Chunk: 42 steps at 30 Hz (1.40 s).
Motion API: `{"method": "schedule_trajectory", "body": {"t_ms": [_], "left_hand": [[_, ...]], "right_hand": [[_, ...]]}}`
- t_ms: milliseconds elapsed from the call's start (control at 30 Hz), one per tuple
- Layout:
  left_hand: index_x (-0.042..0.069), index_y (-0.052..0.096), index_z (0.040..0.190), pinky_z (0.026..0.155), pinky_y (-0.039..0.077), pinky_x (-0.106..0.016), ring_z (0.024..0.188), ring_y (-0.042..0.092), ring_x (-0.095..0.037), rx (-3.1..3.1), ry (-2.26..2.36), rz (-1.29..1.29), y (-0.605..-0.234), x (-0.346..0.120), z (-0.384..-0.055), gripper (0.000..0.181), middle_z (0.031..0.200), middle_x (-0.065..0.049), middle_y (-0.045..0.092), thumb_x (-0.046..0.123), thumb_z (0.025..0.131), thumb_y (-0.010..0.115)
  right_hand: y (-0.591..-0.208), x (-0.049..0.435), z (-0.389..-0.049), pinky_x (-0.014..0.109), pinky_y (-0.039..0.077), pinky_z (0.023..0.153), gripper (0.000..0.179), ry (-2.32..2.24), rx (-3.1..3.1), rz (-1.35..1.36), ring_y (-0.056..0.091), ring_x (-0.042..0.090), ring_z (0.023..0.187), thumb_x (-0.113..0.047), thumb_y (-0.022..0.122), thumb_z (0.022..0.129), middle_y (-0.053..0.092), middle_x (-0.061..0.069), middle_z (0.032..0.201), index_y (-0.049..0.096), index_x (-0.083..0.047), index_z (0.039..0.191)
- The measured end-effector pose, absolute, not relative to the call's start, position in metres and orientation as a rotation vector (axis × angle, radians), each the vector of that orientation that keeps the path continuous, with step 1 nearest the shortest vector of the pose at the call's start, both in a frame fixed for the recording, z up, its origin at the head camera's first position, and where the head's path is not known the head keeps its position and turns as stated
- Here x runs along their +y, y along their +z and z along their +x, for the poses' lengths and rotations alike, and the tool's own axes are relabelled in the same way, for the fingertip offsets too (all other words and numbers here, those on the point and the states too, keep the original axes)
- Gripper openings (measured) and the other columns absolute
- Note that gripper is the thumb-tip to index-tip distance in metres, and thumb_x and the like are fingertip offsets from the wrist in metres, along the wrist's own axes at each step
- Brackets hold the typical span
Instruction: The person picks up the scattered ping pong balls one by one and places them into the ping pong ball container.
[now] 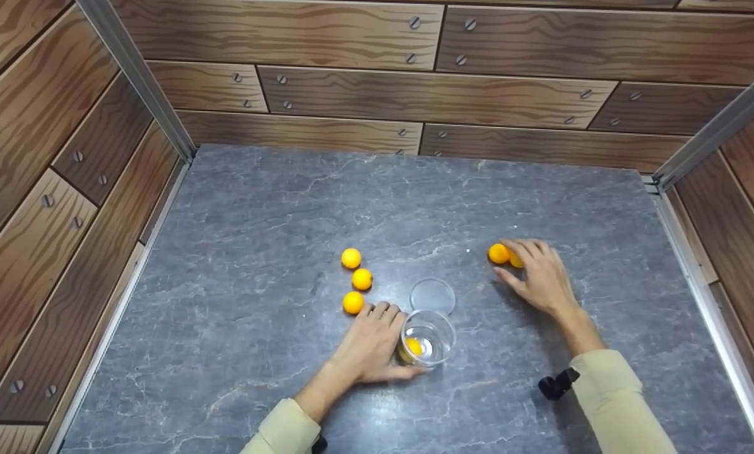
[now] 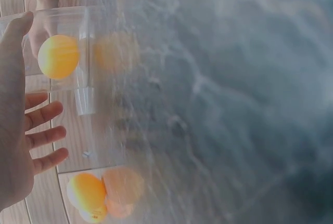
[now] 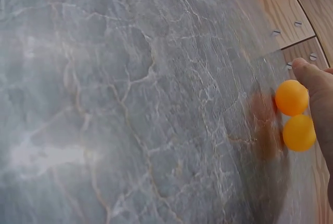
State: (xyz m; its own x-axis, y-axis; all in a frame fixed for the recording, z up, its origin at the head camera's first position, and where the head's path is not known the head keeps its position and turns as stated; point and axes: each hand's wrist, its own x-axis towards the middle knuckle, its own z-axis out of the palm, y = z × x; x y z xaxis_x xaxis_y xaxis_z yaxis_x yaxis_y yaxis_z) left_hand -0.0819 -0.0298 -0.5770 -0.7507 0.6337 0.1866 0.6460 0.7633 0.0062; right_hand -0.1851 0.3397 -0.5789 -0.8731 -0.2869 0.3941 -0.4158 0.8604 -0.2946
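A clear plastic cup [image 1: 443,353] stands on the table with an orange ping-pong ball [image 2: 58,56] inside. My left hand [image 1: 371,343] holds the cup's left side between thumb and forefinger; the other fingers spread away from it. Farther right, my right hand [image 1: 544,277] reaches over two orange ping-pong balls [image 3: 292,97], thumb and fingers parted around the nearer one. The left ball [image 1: 498,253] shows past the fingertips, while the other [image 1: 517,259] is partly hidden under them. Both balls sit on the tabletop in the right wrist view.
Three more ping-pong balls [image 1: 362,279] lie in a loose line beyond my left fingertips. A clear round lid [image 1: 432,295] lies flat just behind the cup. The grey marbled table [image 1: 257,208] is bounded by wood-patterned panels [image 1: 351,88] at the back and both sides.
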Motion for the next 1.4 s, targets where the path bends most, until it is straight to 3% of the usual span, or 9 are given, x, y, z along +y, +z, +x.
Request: {"method": "schedule_trajectory", "body": {"t_ms": [167,800,1167,1400], "left_hand": [[0.016,0.059,0.123,0.097,0.051,-0.039,0.111,0.062,-0.021,-2.768,-0.088,-1.016,-0.578,-0.03,-0.082,0.09,0.114,-0.001,0.066,0.095,0.081,0.046],[0.015,0.058,0.128,0.104,0.052,-0.042,0.117,0.063,-0.023,-2.799,-0.078,-1.023,-0.575,-0.03,-0.082,0.092,0.123,-0.003,0.068,0.094,0.081,0.048],[0.016,0.06,0.123,0.099,0.051,-0.04,0.11,0.062,-0.021,-2.761,-0.122,-1.0,-0.578,-0.029,-0.081,0.09,0.114,0.0,0.067,0.094,0.079,0.052],[0.015,0.059,0.128,0.104,0.052,-0.043,0.116,0.063,-0.023,-2.802,-0.105,-1.011,-0.577,-0.029,-0.081,0.093,0.122,-0.002,0.068,0.094,0.08,0.051]], "right_hand": [[-0.581,0.341,-0.19,0.061,0.044,0.102,0.056,0.519,-2.709,0.515,0.059,0.044,0.121,-0.031,0.084,0.089,0.07,0.018,0.13,0.066,-0.01,0.138],[-0.59,0.343,-0.199,0.061,0.045,0.102,0.051,0.475,-2.754,0.514,0.059,0.046,0.121,-0.029,0.081,0.093,0.07,0.02,0.131,0.067,-0.008,0.137],[-0.594,0.343,-0.198,0.059,0.046,0.098,0.044,0.475,-2.748,0.517,0.06,0.043,0.117,-0.028,0.078,0.095,0.073,0.018,0.126,0.068,-0.012,0.135],[-0.591,0.342,-0.199,0.059,0.046,0.099,0.044,0.488,-2.742,0.512,0.06,0.043,0.117,-0.029,0.079,0.094,0.073,0.018,0.125,0.069,-0.012,0.134]]}}
